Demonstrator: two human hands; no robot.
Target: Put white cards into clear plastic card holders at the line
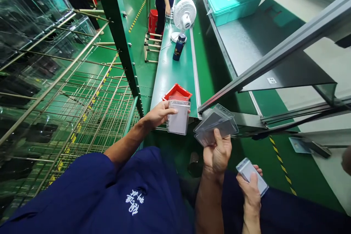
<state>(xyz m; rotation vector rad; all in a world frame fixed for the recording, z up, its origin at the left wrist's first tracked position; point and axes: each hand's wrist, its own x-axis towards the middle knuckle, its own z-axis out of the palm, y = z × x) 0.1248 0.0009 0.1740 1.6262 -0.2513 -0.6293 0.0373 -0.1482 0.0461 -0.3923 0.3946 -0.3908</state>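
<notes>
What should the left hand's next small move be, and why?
Probably ease the stack forward into the red tray: the left hand grips it upright just in front of that tray at the belt's edge, while the right hand is full with fanned holders.

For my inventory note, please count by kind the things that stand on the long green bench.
Red tray: 1
White fan: 1
Dark blue bottle: 1
Total: 3
</notes>
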